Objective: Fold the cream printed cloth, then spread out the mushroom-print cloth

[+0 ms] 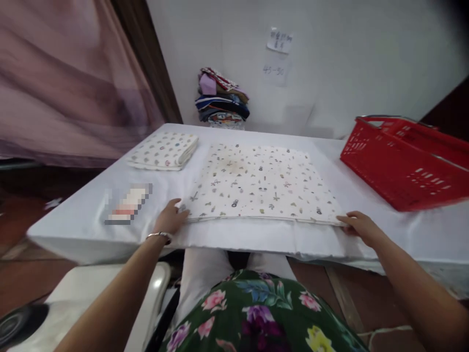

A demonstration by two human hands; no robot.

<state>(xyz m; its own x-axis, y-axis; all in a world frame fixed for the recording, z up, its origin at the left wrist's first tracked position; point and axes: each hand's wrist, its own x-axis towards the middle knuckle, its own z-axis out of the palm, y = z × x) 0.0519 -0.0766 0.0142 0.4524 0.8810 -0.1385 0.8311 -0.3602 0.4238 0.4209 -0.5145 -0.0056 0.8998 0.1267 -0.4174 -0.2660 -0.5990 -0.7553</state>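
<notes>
The left hand point(171, 218) and right hand point(361, 228) pinch the near corners of a printed cloth point(262, 183), still spread flat mid-frame; a spotted cloth point(161, 150) lies folded, upper left.

Lower wall sheet point(275, 73) apparently reads "45-50"; upper sheet point(280, 41) illegibly blurred.
</notes>
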